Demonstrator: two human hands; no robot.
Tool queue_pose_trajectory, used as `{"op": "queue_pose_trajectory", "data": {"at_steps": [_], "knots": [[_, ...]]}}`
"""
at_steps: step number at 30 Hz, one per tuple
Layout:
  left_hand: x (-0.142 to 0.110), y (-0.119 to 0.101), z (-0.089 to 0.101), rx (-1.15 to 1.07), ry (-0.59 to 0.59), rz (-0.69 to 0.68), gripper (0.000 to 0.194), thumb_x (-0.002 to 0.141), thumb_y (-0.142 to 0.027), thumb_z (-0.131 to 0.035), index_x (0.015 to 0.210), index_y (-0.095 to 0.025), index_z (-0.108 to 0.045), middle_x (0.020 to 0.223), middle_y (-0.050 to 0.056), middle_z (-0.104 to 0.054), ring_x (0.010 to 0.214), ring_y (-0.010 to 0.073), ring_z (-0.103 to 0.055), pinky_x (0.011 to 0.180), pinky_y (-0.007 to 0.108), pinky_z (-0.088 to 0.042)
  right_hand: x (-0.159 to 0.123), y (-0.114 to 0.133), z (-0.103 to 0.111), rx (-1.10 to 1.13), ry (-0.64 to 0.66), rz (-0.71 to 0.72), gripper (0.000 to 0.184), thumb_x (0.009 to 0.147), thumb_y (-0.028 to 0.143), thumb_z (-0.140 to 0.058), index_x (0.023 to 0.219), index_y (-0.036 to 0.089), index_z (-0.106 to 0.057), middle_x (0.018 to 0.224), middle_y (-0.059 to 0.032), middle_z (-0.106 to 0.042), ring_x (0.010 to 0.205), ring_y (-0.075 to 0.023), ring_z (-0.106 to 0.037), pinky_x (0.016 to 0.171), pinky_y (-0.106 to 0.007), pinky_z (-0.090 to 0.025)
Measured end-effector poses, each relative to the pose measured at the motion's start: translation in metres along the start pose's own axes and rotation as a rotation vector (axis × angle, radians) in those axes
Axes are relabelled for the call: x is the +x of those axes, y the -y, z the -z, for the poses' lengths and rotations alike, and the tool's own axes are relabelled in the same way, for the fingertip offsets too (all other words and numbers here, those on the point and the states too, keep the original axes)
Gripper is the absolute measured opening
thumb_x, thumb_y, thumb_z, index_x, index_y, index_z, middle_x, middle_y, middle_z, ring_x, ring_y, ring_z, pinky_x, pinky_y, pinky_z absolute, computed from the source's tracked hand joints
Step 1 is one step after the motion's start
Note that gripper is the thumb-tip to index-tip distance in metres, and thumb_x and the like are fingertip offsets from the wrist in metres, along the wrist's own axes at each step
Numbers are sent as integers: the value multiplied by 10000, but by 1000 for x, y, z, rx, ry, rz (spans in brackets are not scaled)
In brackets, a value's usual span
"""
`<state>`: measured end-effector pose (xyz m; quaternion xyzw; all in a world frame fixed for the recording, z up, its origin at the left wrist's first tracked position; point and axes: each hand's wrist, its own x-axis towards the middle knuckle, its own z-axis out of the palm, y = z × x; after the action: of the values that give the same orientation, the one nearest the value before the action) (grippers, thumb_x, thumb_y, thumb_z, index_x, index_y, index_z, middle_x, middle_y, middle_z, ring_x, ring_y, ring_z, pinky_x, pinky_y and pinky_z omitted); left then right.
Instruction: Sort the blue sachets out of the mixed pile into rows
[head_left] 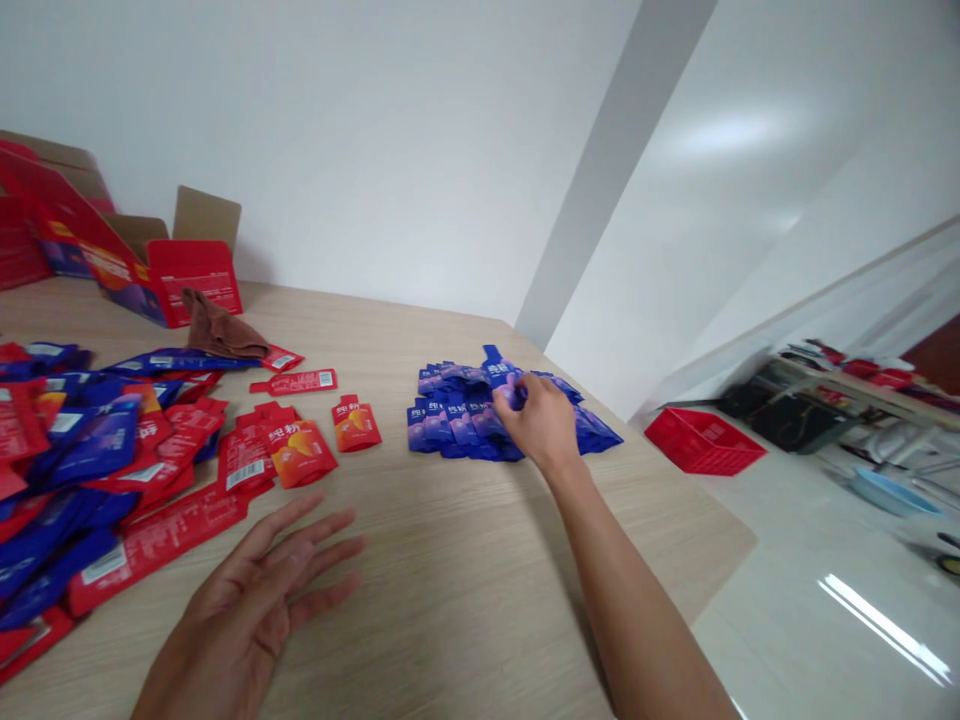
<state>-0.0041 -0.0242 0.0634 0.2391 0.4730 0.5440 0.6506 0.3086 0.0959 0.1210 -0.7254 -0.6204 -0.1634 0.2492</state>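
Note:
My right hand (541, 420) pinches a blue sachet (498, 372) over rows of overlapping blue sachets (457, 425) on the wooden table (450, 560). My left hand (251, 600) hovers above the near part of the table, fingers spread, holding nothing. Just beyond it lie a few red sachets with an orange picture (300, 452). One more red sachet (355, 424) rests apart, between that group and the blue rows. At the left is a loose heap of mixed red and blue sachets (97, 435).
Open red cardboard boxes (196, 275) stand at the back left, with a brown cloth (221, 328) in front. A long red sachet (296, 382) lies near the cloth. Beyond the table's right edge, a red plastic crate (701, 440) and a light-blue basin (892, 492) are on the floor.

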Motion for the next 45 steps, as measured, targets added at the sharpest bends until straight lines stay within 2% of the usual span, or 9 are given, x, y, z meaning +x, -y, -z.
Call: {"op": "queue_pose_trajectory", "data": {"at_steps": [6, 12, 19, 25, 29, 32, 37, 40, 45], "knots": [[-3, 2, -2, 26, -10, 19, 1059, 374, -527, -1136, 1300, -191, -745, 1323, 202, -822, 1146, 460, -809, 710, 389, -740, 6, -39, -12, -168, 102, -228, 403, 1029, 426, -612, 1159, 89, -790, 1115, -246, -805, 1076, -371, -778, 912, -413, -568], [-6, 1, -1, 41, -2, 20, 1053, 347, -506, -1141, 1272, -189, -751, 1308, 211, -824, 1099, 447, -821, 694, 374, -729, 7, -30, -22, -223, 227, -256, 468, 1022, 474, -610, 1141, 84, -838, 1176, -280, -805, 1195, -393, -757, 948, -415, -580], [4, 17, 22, 71, 176, -11, 879, 707, -504, -1057, 1444, -231, -663, 1459, 187, -759, 1223, 426, -790, 862, 416, -740, 14, -18, -29, -247, 283, -238, 455, 1022, 405, -602, 1204, 61, -839, 1237, -297, -791, 1305, -412, -680, 968, -432, -580], [4, 21, 24, 84, 179, -1, 905, 707, -497, -1059, 1458, -223, -635, 1433, 191, -772, 1197, 421, -800, 856, 422, -740, 14, -14, -38, -257, 301, -233, 447, 1060, 424, -604, 1258, 78, -809, 1260, -265, -784, 1353, -385, -646, 1015, -471, -564], [5, 23, 23, 91, 188, -7, 885, 692, -501, -1065, 1434, -228, -666, 1408, 191, -786, 1170, 423, -808, 841, 429, -736, 16, -21, -37, -244, 339, -209, 581, 1091, 538, -553, 1259, 44, -808, 1297, -331, -750, 1378, -458, -614, 1097, -567, -506], [5, 24, 23, 86, 170, -12, 855, 688, -486, -1066, 1417, -240, -692, 1390, 182, -796, 1155, 424, -813, 828, 429, -731, 15, -39, -29, -213, 388, -152, 731, 1050, 685, -585, 1464, 97, -713, 1537, -320, -626, 1489, -498, -515, 1163, -675, -430], [5, 26, 23, 88, 191, -22, 833, 705, -487, -1059, 1412, -249, -688, 1394, 179, -791, 1145, 411, -815, 843, 430, -728, 1, -72, -22, -172, 476, 3, 1233, 756, 669, -936, 1767, 283, -346, 1865, -219, -173, 1716, -499, -88, 1285, -749, -178], [7, 28, 27, 104, 206, -25, 830, 725, -482, -1050, 1428, -252, -675, 1412, 185, -780, 1148, 407, -813, 848, 430, -728, -5, -79, -29, -163, 507, 35, 1307, 717, 627, -977, 1781, 289, -297, 1867, -232, -151, 1723, -496, -55, 1287, -757, -139], [8, 30, 31, 123, 228, -21, 850, 754, -478, -1033, 1472, -253, -637, 1431, 186, -769, 1176, 401, -803, 865, 418, -726, -3, -81, -39, -164, 498, 52, 1167, 796, 576, -947, 1757, 290, -349, 1858, -225, -195, 1720, -478, -82, 1293, -751, -145]]}}
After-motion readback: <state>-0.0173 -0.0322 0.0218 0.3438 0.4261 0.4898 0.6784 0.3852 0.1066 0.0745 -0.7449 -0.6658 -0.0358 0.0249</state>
